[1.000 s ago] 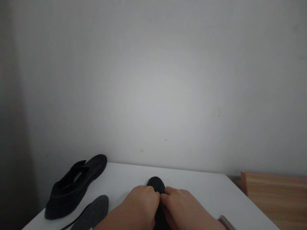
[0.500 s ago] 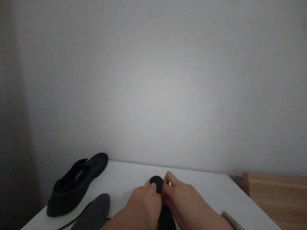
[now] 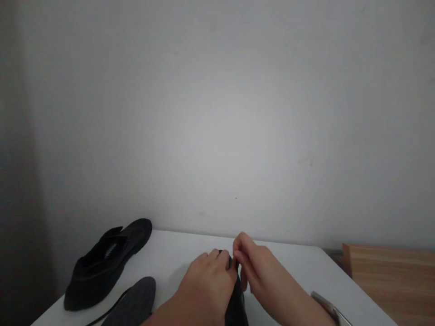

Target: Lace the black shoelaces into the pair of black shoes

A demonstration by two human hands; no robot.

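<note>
Black shoe (image 3: 236, 310) is clasped under the left hand (image 3: 209, 277), seemingly for steadiness — right hand (image 3: 260, 268) pinched alongside, on what unclear.

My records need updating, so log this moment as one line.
left hand: resting on black item | right hand: pinching at its edge | left side: black shoe, grey flat piece | surface: white table
</note>
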